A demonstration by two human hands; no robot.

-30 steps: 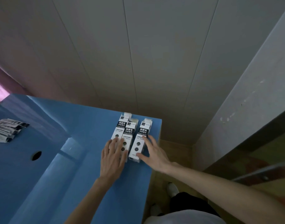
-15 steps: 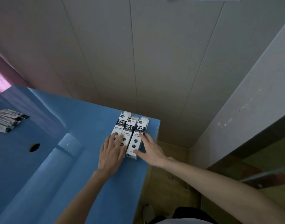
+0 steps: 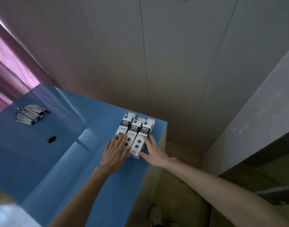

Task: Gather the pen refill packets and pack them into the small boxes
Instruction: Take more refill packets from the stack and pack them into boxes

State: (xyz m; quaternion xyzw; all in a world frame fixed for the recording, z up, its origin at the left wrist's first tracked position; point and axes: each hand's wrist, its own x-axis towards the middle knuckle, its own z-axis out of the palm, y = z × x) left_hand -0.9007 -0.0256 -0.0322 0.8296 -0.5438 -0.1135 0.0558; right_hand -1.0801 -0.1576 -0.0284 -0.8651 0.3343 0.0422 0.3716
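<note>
Three small white-and-black boxes point(image 3: 137, 133) lie side by side, touching, at the far right corner of the blue table point(image 3: 66, 161). Their far flaps stand open. My left hand point(image 3: 115, 153) rests flat with straight fingers on the near ends of the left and middle boxes. My right hand point(image 3: 152, 153) lies open against the right side of the right box, fingers spread and thumb at its near end. A loose pile of several pen refill packets point(image 3: 31, 114) sits far off at the table's left back.
A dark round hole point(image 3: 52, 139) is in the tabletop left of the boxes. The table's right edge runs just right of the boxes, with wooden floor point(image 3: 181, 185) below. A pale wall stands behind, a purple curtain point(image 3: 7, 68) at left.
The three boxes have closed up into a tight row. My head has turned left, so the packet pile shows more fully. Both hands stay on the boxes.
</note>
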